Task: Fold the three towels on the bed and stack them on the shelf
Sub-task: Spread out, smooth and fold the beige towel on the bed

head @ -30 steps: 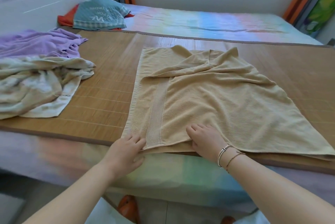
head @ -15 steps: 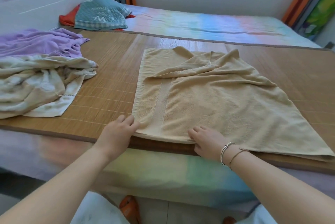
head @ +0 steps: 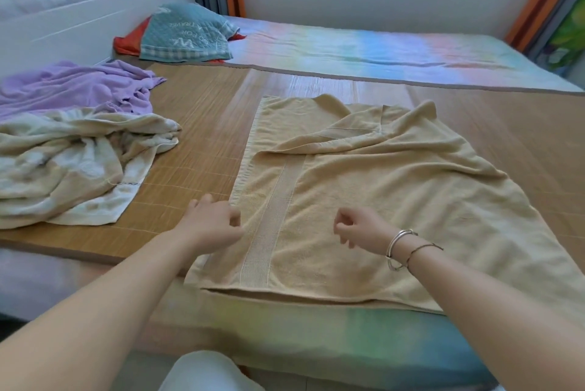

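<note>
A tan towel [head: 389, 200] lies spread on the bamboo mat [head: 196, 125], its far part rumpled and folded over, its near edge hanging a little past the mat's front edge. My left hand [head: 210, 224] hovers at the towel's left edge with fingers loosely curled; whether it touches the cloth is unclear. Over the towel's near middle is my right hand [head: 361, 227], fingers loosely curled and holding nothing. A crumpled cream towel [head: 72, 166] and a purple towel [head: 76, 87] lie in a heap at the left. No shelf is in view.
A teal pillow [head: 186, 33] on a red cloth lies at the far left by the headboard. Beyond the mat stretches a pastel striped sheet [head: 380, 52]. Curtains hang at the back and at the right.
Both hands have left the towel's near edge and moved forward over it, fingers now curled. The towel's near edge lies closer to me, past the mat's front.
</note>
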`<state>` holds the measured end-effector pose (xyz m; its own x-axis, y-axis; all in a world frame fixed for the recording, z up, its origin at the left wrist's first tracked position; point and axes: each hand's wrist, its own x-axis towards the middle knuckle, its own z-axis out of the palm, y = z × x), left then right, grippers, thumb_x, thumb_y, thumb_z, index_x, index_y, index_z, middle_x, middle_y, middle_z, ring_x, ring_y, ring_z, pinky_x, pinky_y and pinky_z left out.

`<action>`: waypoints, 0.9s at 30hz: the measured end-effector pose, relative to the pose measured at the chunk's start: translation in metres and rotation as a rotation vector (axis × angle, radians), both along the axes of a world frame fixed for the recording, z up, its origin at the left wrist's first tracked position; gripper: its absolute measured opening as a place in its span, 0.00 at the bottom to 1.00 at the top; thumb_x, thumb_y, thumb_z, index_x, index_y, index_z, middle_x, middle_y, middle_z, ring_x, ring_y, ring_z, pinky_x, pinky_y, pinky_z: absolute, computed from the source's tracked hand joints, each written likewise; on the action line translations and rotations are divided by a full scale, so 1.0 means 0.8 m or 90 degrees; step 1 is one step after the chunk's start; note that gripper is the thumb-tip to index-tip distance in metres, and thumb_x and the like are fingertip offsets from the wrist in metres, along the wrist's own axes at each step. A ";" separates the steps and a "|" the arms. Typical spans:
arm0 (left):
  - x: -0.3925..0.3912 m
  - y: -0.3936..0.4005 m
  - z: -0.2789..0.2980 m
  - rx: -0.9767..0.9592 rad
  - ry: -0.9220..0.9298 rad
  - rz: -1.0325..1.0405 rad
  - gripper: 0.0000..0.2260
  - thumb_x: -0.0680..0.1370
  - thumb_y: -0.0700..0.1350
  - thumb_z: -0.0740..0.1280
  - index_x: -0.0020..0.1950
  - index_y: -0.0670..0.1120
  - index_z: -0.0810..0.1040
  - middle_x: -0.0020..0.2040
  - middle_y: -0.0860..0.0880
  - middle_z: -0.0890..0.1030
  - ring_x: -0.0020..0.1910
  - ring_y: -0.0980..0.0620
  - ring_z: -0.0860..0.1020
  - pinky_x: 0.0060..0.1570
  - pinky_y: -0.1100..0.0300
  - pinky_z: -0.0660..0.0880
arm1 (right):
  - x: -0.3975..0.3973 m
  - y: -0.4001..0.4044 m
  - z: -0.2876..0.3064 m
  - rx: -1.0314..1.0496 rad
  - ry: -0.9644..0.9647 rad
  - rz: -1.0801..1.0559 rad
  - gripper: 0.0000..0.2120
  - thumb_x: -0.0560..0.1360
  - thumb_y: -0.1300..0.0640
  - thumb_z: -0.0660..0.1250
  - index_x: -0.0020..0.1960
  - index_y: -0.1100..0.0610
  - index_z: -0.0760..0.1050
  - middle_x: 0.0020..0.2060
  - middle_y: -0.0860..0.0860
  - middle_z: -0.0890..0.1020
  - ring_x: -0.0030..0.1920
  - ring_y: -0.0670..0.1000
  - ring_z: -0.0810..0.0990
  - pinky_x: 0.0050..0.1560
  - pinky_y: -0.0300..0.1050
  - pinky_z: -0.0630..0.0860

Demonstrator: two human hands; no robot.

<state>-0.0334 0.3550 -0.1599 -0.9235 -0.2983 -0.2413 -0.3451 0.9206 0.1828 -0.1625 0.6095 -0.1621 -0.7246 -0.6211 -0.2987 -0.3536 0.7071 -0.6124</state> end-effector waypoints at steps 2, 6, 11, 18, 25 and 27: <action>-0.039 -0.003 0.009 0.005 0.060 0.006 0.07 0.76 0.50 0.59 0.44 0.53 0.77 0.46 0.55 0.78 0.54 0.50 0.68 0.58 0.53 0.62 | -0.032 -0.011 0.000 -0.043 0.028 -0.061 0.06 0.76 0.59 0.60 0.45 0.58 0.75 0.39 0.54 0.82 0.37 0.52 0.80 0.41 0.47 0.78; -0.117 -0.005 0.019 0.053 0.183 0.033 0.08 0.77 0.46 0.60 0.50 0.50 0.78 0.52 0.54 0.79 0.57 0.48 0.72 0.56 0.53 0.67 | -0.095 -0.037 0.001 -0.079 0.147 -0.137 0.07 0.74 0.60 0.59 0.43 0.56 0.76 0.41 0.51 0.81 0.42 0.52 0.78 0.41 0.43 0.73; -0.228 -0.022 0.001 0.143 0.224 0.026 0.12 0.75 0.43 0.62 0.57 0.50 0.76 0.59 0.51 0.77 0.61 0.49 0.73 0.60 0.51 0.71 | -0.186 -0.075 -0.009 -0.104 0.216 -0.161 0.07 0.75 0.61 0.59 0.47 0.53 0.75 0.44 0.51 0.75 0.42 0.50 0.75 0.44 0.42 0.71; -0.344 -0.060 -0.043 0.285 0.186 0.006 0.13 0.78 0.51 0.64 0.62 0.53 0.75 0.64 0.53 0.74 0.66 0.53 0.70 0.60 0.59 0.65 | -0.295 -0.102 -0.035 0.148 0.214 -0.099 0.26 0.73 0.66 0.58 0.68 0.47 0.66 0.63 0.50 0.64 0.56 0.55 0.76 0.53 0.50 0.76; -0.397 -0.095 -0.082 0.326 0.159 0.001 0.14 0.78 0.54 0.64 0.63 0.55 0.75 0.65 0.54 0.74 0.65 0.53 0.70 0.63 0.57 0.67 | -0.335 -0.135 -0.026 0.353 0.266 -0.092 0.18 0.73 0.63 0.61 0.61 0.54 0.66 0.58 0.53 0.73 0.57 0.57 0.77 0.44 0.47 0.68; -0.407 -0.116 -0.083 0.349 0.159 0.030 0.15 0.78 0.57 0.63 0.63 0.56 0.75 0.63 0.54 0.75 0.63 0.53 0.72 0.64 0.55 0.68 | -0.342 -0.150 -0.019 0.242 0.343 -0.141 0.14 0.72 0.65 0.60 0.55 0.55 0.66 0.55 0.54 0.74 0.53 0.59 0.77 0.41 0.46 0.69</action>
